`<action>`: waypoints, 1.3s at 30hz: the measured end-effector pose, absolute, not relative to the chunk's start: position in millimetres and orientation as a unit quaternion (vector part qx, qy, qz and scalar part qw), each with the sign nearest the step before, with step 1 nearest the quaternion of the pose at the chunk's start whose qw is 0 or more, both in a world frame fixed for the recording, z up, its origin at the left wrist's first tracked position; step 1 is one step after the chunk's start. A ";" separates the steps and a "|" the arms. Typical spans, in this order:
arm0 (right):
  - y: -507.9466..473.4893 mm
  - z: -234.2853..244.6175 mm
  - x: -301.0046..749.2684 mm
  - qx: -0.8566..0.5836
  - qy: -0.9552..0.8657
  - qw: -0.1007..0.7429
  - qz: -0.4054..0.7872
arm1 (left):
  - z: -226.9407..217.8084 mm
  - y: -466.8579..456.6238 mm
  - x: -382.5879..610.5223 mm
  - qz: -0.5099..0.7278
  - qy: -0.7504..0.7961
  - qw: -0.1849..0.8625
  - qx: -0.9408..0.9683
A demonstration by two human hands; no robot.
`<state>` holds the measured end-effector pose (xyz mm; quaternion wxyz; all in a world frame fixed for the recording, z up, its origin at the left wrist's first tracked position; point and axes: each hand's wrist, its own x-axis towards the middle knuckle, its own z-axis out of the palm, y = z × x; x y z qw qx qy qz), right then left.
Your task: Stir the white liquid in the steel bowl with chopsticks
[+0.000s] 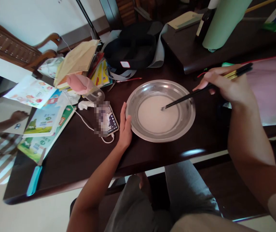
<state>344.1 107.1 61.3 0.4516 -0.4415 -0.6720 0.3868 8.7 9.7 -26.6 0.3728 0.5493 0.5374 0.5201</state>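
A round, shallow metal basin (161, 137) stands on the dark table in front of me, with a milky white liquid (157, 117) covering its bottom. My left hand (125, 129) rests against the basin's left rim, thumb and fingers along its edge. Black chopsticks (188, 96) are gripped in my right hand (225, 80), to the right of the basin. They slant down to the left, their tips over the middle of the liquid; whether the tips touch it I cannot tell.
Left of the basin lie a charging phone (112, 120), a pink-capped bottle (87, 87), booklets (42, 124) and a turquoise-handled knife (34, 180) near the table edge. Behind are a black bag (130, 48) and a green cylinder (225, 25). Another person's arm (5, 122) shows at far left.
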 end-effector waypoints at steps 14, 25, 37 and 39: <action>105.4 61.6 343.0 -0.449 -0.669 0.454 0.379 | -28.0 10.0 7.9 0.520 0.535 0.382 0.546; 105.7 60.4 338.6 -0.443 -0.691 0.436 0.369 | -28.1 9.7 6.3 0.511 0.538 0.374 0.556; 104.4 62.4 337.2 -0.434 -0.715 0.394 0.380 | -25.6 10.0 9.6 0.520 0.540 0.377 0.544; 105.8 61.9 342.0 -0.457 -0.686 0.436 0.361 | -27.1 10.1 8.6 0.519 0.539 0.377 0.546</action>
